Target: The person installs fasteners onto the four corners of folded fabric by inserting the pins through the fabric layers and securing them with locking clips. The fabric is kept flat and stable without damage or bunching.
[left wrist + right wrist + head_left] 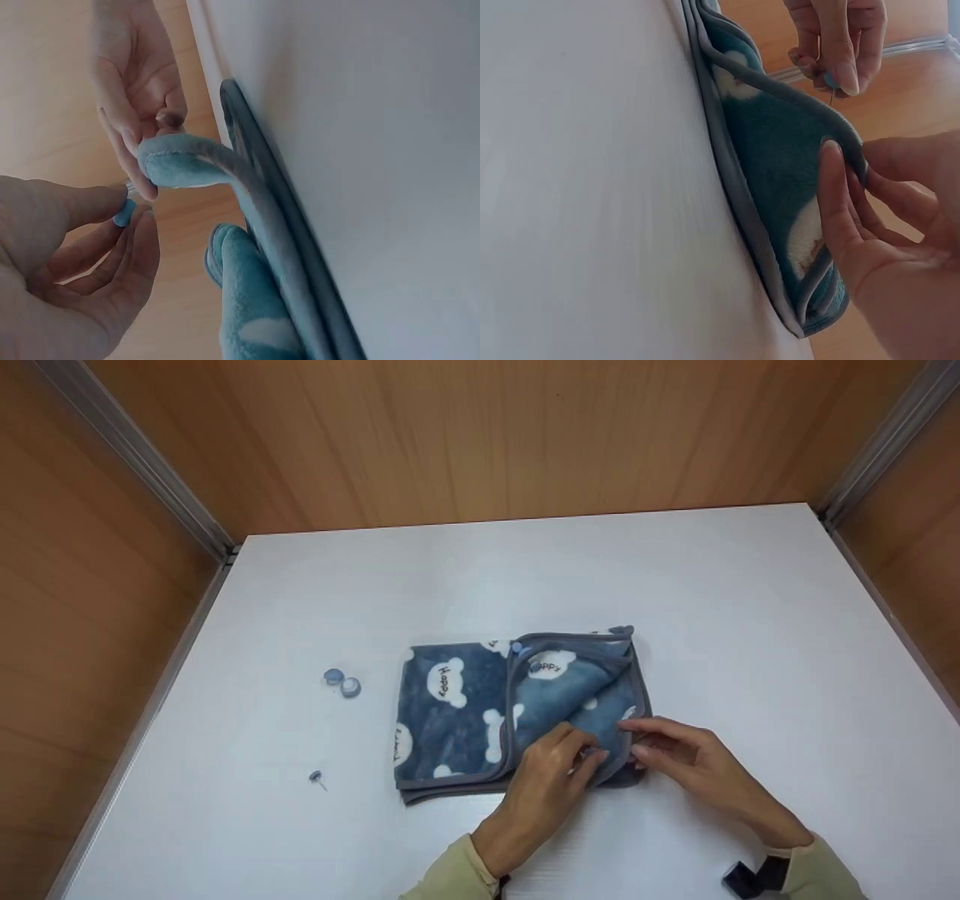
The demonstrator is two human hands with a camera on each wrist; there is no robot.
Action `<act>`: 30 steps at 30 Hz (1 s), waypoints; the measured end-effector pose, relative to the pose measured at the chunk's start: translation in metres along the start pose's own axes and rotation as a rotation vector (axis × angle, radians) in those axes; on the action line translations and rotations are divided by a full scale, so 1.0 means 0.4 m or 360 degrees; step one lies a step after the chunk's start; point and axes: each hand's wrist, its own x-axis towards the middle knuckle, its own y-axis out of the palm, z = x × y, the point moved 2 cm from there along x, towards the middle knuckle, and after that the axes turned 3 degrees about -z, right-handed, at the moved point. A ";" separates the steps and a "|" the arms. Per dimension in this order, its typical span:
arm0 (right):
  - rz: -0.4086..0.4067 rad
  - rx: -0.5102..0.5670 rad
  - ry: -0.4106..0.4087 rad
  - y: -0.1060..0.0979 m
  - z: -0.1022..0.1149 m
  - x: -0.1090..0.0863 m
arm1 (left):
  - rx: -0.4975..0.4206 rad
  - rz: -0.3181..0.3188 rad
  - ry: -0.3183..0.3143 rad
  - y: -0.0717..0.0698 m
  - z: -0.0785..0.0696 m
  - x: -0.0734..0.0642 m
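Holds a blue-headed pin [829,79] by its head in the left hand [550,769], apparently to bare the shaft, and pinches the folded blanket [465,735] by its edge [817,109] in the right hand [690,757], near the pin, presumably for steadiness, with the layers beyond both grips.

The scene is viewed from above by the head camera, farthest off and aimed forward and down, so that the cloth [454,735], both hands [546,780] [694,757], much of the tabletop [750,660] and the back wall [487,435] are taken in. By each wrist camera the cloth is seen low and close up, the tabletop being tipped sideways, rightward in the left view, leftward in the right. Both hands are shared by all three.
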 end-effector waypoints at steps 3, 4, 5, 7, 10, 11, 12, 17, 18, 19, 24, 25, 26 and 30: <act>-0.0005 0.0041 -0.0004 0.004 0.002 -0.001 | 0.0002 0.0023 -0.0019 0.016 -0.003 0.002; -0.0007 0.0060 -0.0005 0.005 0.002 -0.001 | 0.0004 0.0033 -0.0026 0.020 -0.004 0.002; -0.0012 0.0078 -0.0003 0.006 0.002 -0.001 | 0.0004 0.0044 -0.0032 0.024 -0.005 0.002; -0.0022 0.0101 -0.0002 0.008 0.002 0.000 | -0.0008 0.0058 -0.0041 0.030 -0.008 0.002; -0.0033 0.0126 -0.0003 0.010 0.002 0.001 | -0.0059 0.0049 -0.0055 0.035 -0.014 0.004; -0.0035 0.0132 -0.0005 0.011 0.002 0.001 | -0.0088 0.0036 -0.0061 0.036 -0.016 0.005; -0.0036 0.0134 -0.0011 0.011 0.001 0.002 | -0.0119 0.0022 -0.0068 0.038 -0.019 0.006; -0.0004 0.0183 -0.0066 0.014 -0.003 0.002 | -0.0219 -0.0013 -0.0108 0.049 -0.027 0.011; 0.0005 0.0193 -0.0073 0.014 -0.003 0.002 | -0.0234 -0.0016 -0.0121 0.051 -0.028 0.011; 0.0014 0.0202 -0.0076 0.014 -0.003 0.001 | -0.0245 -0.0021 -0.0136 0.053 -0.028 0.012; 0.0041 0.0247 -0.0068 0.017 -0.003 0.000 | -0.0280 -0.0062 -0.0205 0.058 -0.029 0.014; 0.0040 0.0253 -0.0067 0.017 -0.003 0.000 | -0.0272 -0.0065 -0.0205 0.058 -0.029 0.014; 0.0032 0.0252 -0.0065 0.018 -0.002 0.000 | -0.0258 -0.0065 -0.0196 0.057 -0.030 0.013; -0.0040 0.0180 -0.0044 0.018 -0.002 0.000 | -0.0257 -0.0030 -0.0139 0.054 -0.032 0.008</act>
